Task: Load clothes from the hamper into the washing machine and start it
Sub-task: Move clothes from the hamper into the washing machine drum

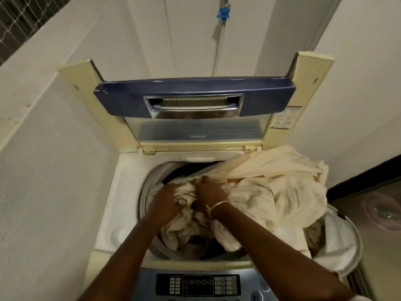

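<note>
**A:** What sits nearest, at six o'clock?

**B:** The control panel [198, 284] of the washing machine [121, 192]. Both forearms cross above it to reach the tub, and nothing touches the buttons. I judge that starting the machine is not yet done.

**A:** And the hands?

**B:** They meet over the middle of the drum [149, 185]. The left hand [165, 202] has its fingers curled into a bunch of the cream clothes [271, 187]. The right hand [209, 192], with a thin bangle [218, 205] at the wrist, grips the same bunch just beside it, toward one o'clock. The knuckles face up, probably to push the fabric down below the rim so the lid can shut later.

**A:** Where is the laundry itself?

**B:** Part of it lies inside the drum, under the hands and toward six o'clock. The larger part is heaped over the machine's right edge, from two to four o'clock. It hangs above what looks like the hamper [359, 244], which stands beside the machine with pale fabric in it.

**A:** What stands in the way?

**B:** That heap does, since it covers the right side of the drum mouth and must be fed in. The lid [195, 96] is folded upright at twelve o'clock, apart from the hands. Beyond it, a blue tap [223, 13] and a white hose [218, 53] hang on the wall.
</note>
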Available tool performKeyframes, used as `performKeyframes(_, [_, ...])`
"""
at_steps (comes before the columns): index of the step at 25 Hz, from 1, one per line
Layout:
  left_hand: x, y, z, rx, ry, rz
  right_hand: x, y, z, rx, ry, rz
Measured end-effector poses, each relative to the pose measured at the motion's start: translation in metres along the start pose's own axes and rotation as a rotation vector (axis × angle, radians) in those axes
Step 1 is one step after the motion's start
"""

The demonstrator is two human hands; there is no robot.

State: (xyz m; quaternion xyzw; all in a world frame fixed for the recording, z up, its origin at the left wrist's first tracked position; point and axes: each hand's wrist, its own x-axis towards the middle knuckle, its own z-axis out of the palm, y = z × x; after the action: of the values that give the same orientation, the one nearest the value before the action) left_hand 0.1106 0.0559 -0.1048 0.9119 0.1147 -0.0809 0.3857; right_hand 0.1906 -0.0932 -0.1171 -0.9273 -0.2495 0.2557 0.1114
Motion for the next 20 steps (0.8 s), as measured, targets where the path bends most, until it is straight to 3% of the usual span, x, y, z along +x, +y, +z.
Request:
performKeyframes(3, [0.022,-0.047,0.052,0.152,-0.362,-0.233,0.016,0.037,0.059,-0.179,-0.084,0.102])
performKeyframes(6, [0.024,-0.077,0.089,0.453,-0.566,-0.132,0.021,0.045,0.079,-0.322,-0.122,0.132])
performKeyframes(8, [0.024,-0.084,0.099,0.494,-0.596,-0.122,0.021,0.046,0.078,-0.388,-0.197,0.126])
performKeyframes(12, [0.022,-0.048,0.085,0.573,-0.467,-0.144,0.007,0.04,0.033,-0.32,-0.367,-0.019])
performKeyframes(16, [0.037,0.039,0.065,0.569,-0.369,-0.074,-0.03,0.034,-0.057,-0.421,0.033,-0.041])
performKeyframes(18, [0.049,0.072,0.063,0.482,-0.354,0.074,-0.054,0.053,-0.1,-0.432,0.06,0.051])
performKeyframes(20, [0.049,0.105,0.064,0.39,-0.37,0.269,-0.074,0.087,-0.135,-0.363,-0.045,0.174])
